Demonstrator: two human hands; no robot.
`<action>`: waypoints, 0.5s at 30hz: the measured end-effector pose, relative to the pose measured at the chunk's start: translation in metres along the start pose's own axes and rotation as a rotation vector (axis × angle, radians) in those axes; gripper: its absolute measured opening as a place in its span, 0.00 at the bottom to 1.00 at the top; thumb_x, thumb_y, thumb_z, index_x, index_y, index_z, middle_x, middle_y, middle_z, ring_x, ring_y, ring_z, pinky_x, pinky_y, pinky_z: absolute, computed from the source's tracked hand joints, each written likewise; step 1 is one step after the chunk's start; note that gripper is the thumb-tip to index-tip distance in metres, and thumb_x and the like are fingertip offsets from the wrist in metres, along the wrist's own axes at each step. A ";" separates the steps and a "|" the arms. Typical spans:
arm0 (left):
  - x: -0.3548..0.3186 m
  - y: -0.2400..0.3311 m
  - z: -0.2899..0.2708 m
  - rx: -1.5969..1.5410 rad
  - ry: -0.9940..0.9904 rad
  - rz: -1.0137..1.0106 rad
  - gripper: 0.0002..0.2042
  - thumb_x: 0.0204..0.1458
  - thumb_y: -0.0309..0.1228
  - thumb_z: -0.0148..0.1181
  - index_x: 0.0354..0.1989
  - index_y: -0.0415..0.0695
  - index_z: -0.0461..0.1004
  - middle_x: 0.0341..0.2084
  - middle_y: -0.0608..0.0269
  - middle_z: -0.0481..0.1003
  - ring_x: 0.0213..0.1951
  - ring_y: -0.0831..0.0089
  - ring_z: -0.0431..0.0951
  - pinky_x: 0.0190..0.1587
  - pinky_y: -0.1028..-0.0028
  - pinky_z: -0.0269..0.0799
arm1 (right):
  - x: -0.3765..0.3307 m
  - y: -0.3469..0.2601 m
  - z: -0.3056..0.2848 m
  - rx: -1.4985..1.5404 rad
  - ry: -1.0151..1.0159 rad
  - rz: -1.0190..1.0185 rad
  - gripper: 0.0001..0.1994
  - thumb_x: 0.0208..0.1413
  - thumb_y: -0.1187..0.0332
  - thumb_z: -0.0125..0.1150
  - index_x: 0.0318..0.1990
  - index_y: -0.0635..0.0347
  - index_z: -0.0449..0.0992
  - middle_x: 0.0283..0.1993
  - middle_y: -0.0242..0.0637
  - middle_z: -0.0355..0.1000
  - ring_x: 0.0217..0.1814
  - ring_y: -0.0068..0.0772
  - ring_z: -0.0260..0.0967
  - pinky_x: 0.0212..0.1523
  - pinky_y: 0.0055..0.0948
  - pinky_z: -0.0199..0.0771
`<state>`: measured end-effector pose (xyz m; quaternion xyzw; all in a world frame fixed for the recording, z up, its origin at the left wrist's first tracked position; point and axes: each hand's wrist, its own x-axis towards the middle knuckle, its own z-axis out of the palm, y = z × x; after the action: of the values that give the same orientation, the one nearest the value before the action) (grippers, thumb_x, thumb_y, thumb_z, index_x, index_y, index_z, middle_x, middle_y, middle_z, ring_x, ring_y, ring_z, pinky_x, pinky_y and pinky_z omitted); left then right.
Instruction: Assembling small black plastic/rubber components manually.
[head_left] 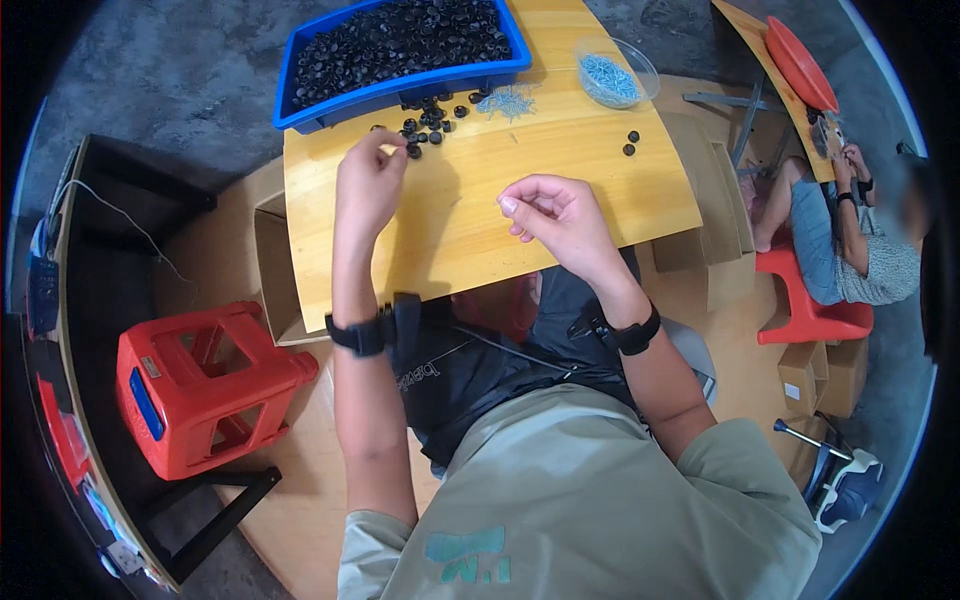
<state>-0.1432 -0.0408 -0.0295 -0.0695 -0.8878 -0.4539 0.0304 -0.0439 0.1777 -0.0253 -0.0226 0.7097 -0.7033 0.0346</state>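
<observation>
My left hand [372, 185] reaches over the near side of a loose group of small round black caps [436, 137]. Its thumb and forefinger curve together at one black cap [413, 152], seemingly gripping it. Over the middle of the yellow wooden table, my right hand [560, 220] has its thumb pressed to the forefinger and the other fingers curled. Whatever lies in that pinch is too small to make out. Beyond the caps is a small pile of pale blue screw-like pieces [507, 102].
A blue tray [405, 92] full of black caps stands at the table's far left. At far right is a clear bowl [640, 75] of pale blue pieces, with two black caps [631, 143] nearer. Red stool [215, 390] stands left; another person [860, 230] sits right.
</observation>
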 end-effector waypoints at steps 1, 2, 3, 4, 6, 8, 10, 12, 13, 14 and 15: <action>0.009 0.002 0.004 0.006 0.004 0.003 0.07 0.50 0.25 0.56 0.36 0.37 0.76 0.18 0.63 0.72 0.21 0.73 0.70 0.26 0.73 0.65 | 0.000 0.002 0.001 0.003 -0.005 0.005 0.07 0.57 0.70 0.59 0.35 0.66 0.77 0.28 0.29 0.74 0.27 0.16 0.69 0.30 0.18 0.72; 0.017 0.001 0.011 0.157 -0.008 0.082 0.08 0.49 0.25 0.57 0.37 0.39 0.77 0.21 0.55 0.74 0.26 0.65 0.74 0.31 0.69 0.69 | 0.000 0.003 0.001 0.007 -0.010 0.010 0.07 0.57 0.70 0.59 0.35 0.66 0.77 0.28 0.30 0.74 0.27 0.16 0.69 0.30 0.18 0.72; 0.023 0.004 0.016 0.308 -0.020 0.161 0.09 0.47 0.25 0.57 0.37 0.40 0.77 0.24 0.47 0.77 0.31 0.56 0.78 0.37 0.65 0.72 | 0.000 0.001 0.002 0.011 -0.011 0.005 0.07 0.57 0.70 0.59 0.35 0.66 0.77 0.28 0.30 0.74 0.27 0.16 0.69 0.30 0.18 0.72; 0.028 0.006 0.020 0.369 -0.037 0.105 0.10 0.45 0.25 0.57 0.37 0.41 0.78 0.32 0.46 0.78 0.38 0.50 0.77 0.42 0.60 0.72 | 0.000 0.000 0.002 0.006 -0.012 0.007 0.07 0.57 0.69 0.59 0.35 0.66 0.77 0.28 0.30 0.74 0.27 0.16 0.69 0.30 0.18 0.72; 0.034 0.002 0.027 0.435 -0.030 0.128 0.09 0.45 0.25 0.58 0.36 0.41 0.78 0.31 0.46 0.78 0.38 0.51 0.78 0.43 0.59 0.72 | -0.002 -0.001 -0.002 0.002 -0.001 0.010 0.08 0.57 0.69 0.60 0.35 0.66 0.77 0.28 0.30 0.74 0.27 0.16 0.69 0.30 0.18 0.72; 0.037 0.001 0.033 0.498 -0.025 0.151 0.09 0.45 0.25 0.58 0.36 0.41 0.79 0.31 0.47 0.78 0.37 0.52 0.78 0.43 0.59 0.72 | -0.003 -0.001 -0.006 -0.003 0.008 0.015 0.08 0.57 0.69 0.60 0.35 0.66 0.77 0.28 0.30 0.74 0.27 0.16 0.69 0.30 0.18 0.72; 0.037 0.004 0.037 0.545 -0.039 0.118 0.08 0.45 0.26 0.59 0.34 0.41 0.79 0.32 0.47 0.78 0.37 0.52 0.78 0.43 0.59 0.72 | -0.005 -0.001 -0.011 0.008 0.021 0.002 0.08 0.57 0.69 0.60 0.35 0.66 0.77 0.28 0.30 0.73 0.27 0.16 0.69 0.30 0.18 0.72; 0.039 0.000 0.039 0.553 -0.042 0.112 0.08 0.45 0.26 0.59 0.34 0.41 0.80 0.32 0.47 0.78 0.38 0.51 0.78 0.43 0.59 0.72 | -0.005 -0.002 -0.011 0.020 0.019 -0.017 0.08 0.57 0.69 0.60 0.35 0.66 0.77 0.28 0.30 0.73 0.27 0.16 0.69 0.30 0.18 0.72; 0.040 -0.003 0.039 0.560 -0.046 0.103 0.08 0.45 0.25 0.59 0.34 0.42 0.80 0.32 0.47 0.78 0.38 0.51 0.78 0.44 0.59 0.72 | -0.005 -0.004 -0.010 0.018 0.019 -0.011 0.08 0.57 0.69 0.59 0.35 0.66 0.77 0.28 0.30 0.74 0.27 0.16 0.70 0.30 0.18 0.73; 0.039 -0.004 0.038 0.561 -0.046 0.105 0.08 0.45 0.25 0.59 0.34 0.42 0.80 0.32 0.47 0.78 0.38 0.51 0.78 0.44 0.59 0.72 | -0.005 -0.005 -0.010 0.016 0.022 -0.005 0.08 0.57 0.69 0.59 0.35 0.66 0.77 0.29 0.30 0.74 0.28 0.16 0.70 0.30 0.18 0.73; 0.038 -0.005 0.037 0.533 -0.023 0.119 0.08 0.44 0.26 0.60 0.34 0.41 0.80 0.30 0.47 0.78 0.35 0.52 0.78 0.41 0.60 0.72 | -0.005 -0.005 -0.010 0.017 0.021 -0.006 0.08 0.57 0.69 0.59 0.35 0.66 0.77 0.29 0.30 0.74 0.28 0.16 0.70 0.30 0.18 0.73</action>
<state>-0.1809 -0.0103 -0.0503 -0.1163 -0.9705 -0.2010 0.0644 -0.0402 0.1877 -0.0200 -0.0168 0.7039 -0.7097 0.0250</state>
